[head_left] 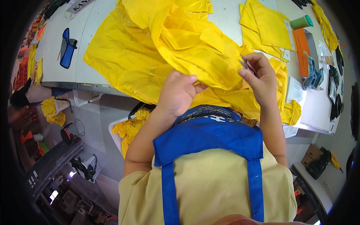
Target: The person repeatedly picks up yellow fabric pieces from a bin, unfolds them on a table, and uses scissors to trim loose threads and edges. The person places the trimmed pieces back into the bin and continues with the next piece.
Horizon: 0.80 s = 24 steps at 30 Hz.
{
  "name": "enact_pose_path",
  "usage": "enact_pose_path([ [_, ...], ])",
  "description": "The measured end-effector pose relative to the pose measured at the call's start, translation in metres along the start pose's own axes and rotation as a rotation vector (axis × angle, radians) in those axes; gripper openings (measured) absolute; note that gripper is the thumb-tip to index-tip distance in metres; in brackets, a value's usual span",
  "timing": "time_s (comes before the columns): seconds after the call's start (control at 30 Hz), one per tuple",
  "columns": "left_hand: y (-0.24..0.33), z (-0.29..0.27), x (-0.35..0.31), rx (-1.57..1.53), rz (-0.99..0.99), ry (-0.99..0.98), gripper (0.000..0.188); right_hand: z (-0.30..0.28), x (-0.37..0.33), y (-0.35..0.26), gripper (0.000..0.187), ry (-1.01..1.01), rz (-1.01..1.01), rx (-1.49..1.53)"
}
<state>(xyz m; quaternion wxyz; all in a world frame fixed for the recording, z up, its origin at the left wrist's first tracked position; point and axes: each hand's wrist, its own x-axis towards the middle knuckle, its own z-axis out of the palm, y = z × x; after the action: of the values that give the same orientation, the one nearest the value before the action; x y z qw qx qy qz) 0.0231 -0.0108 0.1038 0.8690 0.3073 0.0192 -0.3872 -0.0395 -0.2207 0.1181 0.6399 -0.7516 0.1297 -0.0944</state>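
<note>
A large, crumpled yellow garment (123, 52) of thin, smooth fabric spreads over the table and hangs past its near edge. It carries a toothed, zipper-like line near its middle. My left hand (178, 92) is closed on the garment's near edge, pinching it between thumb and fingers. Close to the garment's right part, my right hand (262, 77) is closed around small thread snips (245, 63), with the dark blades pointing up and left. Most of the snips is hidden by my fingers. Whether that hand also grips fabric cannot be made out.
Folded yellow pieces (266, 26) lie at the far right, near a green thread cone (301, 22), an orange box (300, 52) and a blue cloth (312, 71). A blue-and-black pouch (67, 48) lies left. Below the table, a white bin (117, 138) holds yellow fabric.
</note>
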Motion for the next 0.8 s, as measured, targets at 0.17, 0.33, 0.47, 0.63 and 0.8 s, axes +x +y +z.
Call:
enact_pose_path([
  [0.17, -0.024, -0.046, 0.000, -0.301, -0.052, -0.179, 0.055, -0.003, 0.023, 0.012, 0.022, -0.003, 0.130, -0.109],
  [0.33, -0.023, -0.036, -0.003, -0.216, -0.060, -0.093, 0.052, 0.037, 0.017, -0.018, 0.017, -0.235, 0.024, -0.226],
  [0.47, -0.013, -0.028, -0.003, -0.134, -0.092, -0.063, 0.050, 0.043, 0.012, -0.011, 0.020, -0.437, -0.349, -0.323],
  [0.63, -0.020, -0.039, 0.000, -0.233, -0.063, -0.015, 0.050, 0.018, 0.027, -0.015, 0.014, -0.913, -0.316, -0.150],
  [0.8, -0.033, -0.058, -0.001, -0.315, -0.059, -0.006, 0.057, 0.019, 0.054, -0.018, 0.016, -0.283, 0.058, -0.354],
])
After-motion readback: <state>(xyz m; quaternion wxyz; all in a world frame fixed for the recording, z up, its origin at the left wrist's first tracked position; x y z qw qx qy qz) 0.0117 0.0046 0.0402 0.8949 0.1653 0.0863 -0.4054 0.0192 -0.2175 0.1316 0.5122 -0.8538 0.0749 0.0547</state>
